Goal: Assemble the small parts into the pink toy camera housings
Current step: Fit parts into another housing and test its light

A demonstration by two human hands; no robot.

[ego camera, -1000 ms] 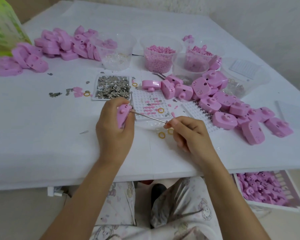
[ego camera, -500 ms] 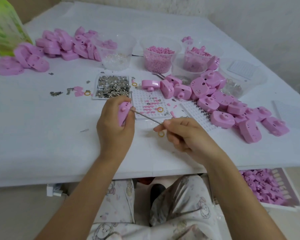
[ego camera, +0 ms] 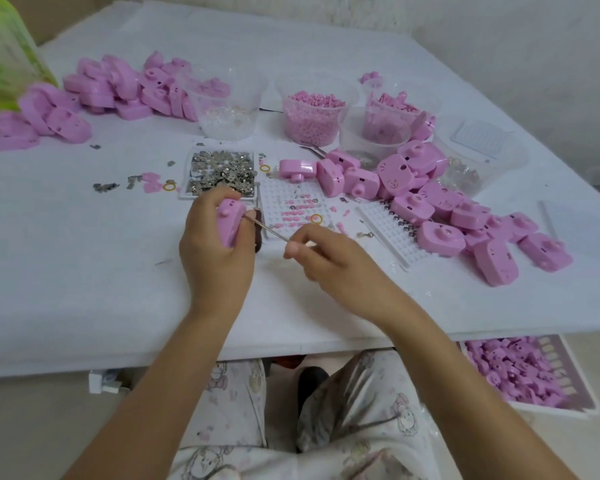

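My left hand grips a pink toy camera housing upright above the white table. My right hand pinches thin metal tweezers, whose tip touches the housing's right side. Just behind lie a white peg tray with small pink parts and a tray of small metal pieces. What the tweezer tip carries is too small to see.
Pink housings are piled at right and at back left. Clear cups hold pink beads, pink parts and clear bits. A second peg tray lies right. A basket of housings sits below the table edge.
My right hand has drawn slightly closer to my left, with the tweezers staying at the housing. The view shifted a little; my left hand holds the housing steady.
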